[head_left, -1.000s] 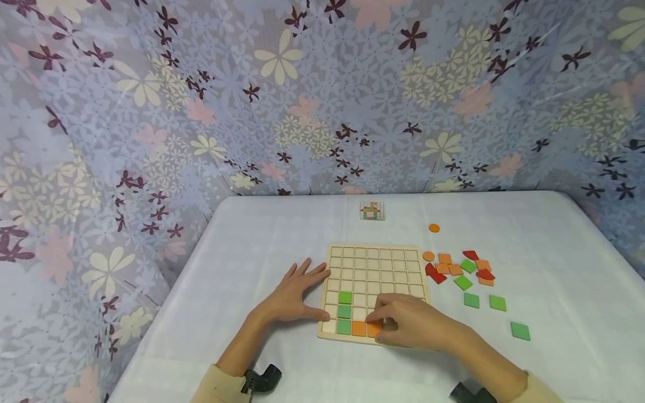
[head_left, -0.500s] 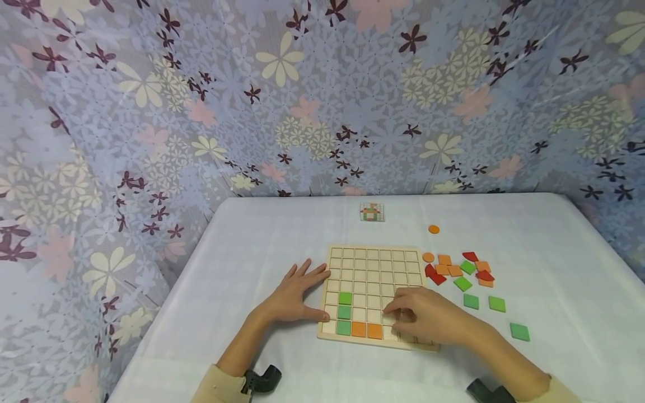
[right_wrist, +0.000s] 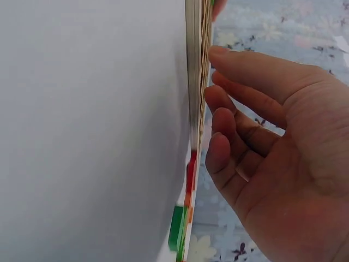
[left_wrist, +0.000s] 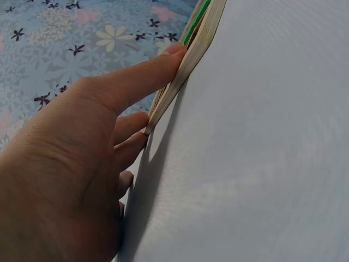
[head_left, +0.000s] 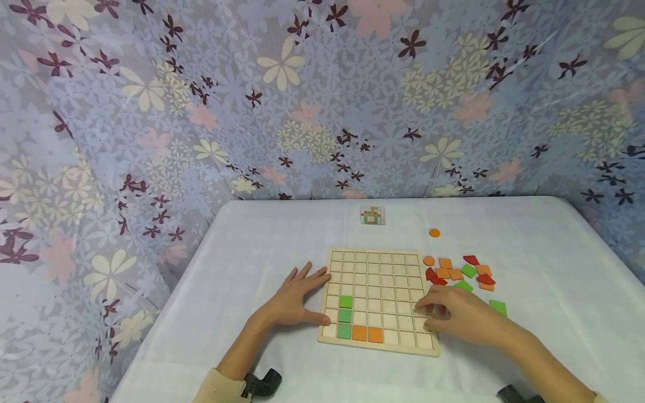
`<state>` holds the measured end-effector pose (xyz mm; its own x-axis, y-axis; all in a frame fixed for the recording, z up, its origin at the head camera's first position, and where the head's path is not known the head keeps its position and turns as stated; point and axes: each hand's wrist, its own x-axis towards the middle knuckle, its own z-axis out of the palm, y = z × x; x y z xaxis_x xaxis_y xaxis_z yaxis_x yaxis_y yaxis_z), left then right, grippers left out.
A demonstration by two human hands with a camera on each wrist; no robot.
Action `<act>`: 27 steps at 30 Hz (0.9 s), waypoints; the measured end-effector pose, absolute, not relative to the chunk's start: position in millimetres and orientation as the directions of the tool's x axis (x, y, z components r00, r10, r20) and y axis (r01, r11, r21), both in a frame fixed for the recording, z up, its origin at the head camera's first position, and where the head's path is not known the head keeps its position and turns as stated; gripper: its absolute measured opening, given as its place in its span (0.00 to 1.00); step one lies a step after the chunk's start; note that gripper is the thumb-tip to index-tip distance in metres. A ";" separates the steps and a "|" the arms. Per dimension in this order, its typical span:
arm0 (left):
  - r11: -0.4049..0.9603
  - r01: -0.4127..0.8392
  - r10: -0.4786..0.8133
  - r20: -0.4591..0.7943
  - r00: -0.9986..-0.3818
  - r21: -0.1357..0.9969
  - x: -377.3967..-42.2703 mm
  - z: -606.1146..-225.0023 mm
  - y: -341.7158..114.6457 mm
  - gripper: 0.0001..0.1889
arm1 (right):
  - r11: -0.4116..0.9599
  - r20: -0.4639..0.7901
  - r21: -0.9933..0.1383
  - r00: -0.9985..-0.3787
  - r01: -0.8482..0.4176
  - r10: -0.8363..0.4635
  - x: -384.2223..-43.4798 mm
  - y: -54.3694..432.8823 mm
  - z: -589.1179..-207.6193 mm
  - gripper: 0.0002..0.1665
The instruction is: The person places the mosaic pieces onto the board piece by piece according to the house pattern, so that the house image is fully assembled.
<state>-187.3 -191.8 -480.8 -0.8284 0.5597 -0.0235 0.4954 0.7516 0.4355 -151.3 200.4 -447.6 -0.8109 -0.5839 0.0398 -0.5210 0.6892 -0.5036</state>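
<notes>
A wooden grid board lies on the white table. Down one of its columns run green square tiles, and two orange square tiles continue along the bottom row. My left hand has its fingers spread against the board's left edge; in the left wrist view the thumb touches the rim. Over the board's right edge hovers my right hand, its fingers loosely bent. The right wrist view shows nothing between those fingers.
Right of the board lie loose orange squares, red quarter-round pieces and green squares, some partly behind my right hand. An orange disc sits farther back. A small pattern card lies beyond the board.
My right hand has let go of the second orange tile in the bottom row and moved right across the board to its edge. My left hand has stayed in place.
</notes>
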 end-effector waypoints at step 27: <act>0.734 0.501 0.570 -0.014 -0.822 0.458 -186.0 -481.3 -193.0 0.54 | 0.833 -0.108 -0.479 -0.924 -0.276 -0.368 -156.0 275.3 -450.1 0.20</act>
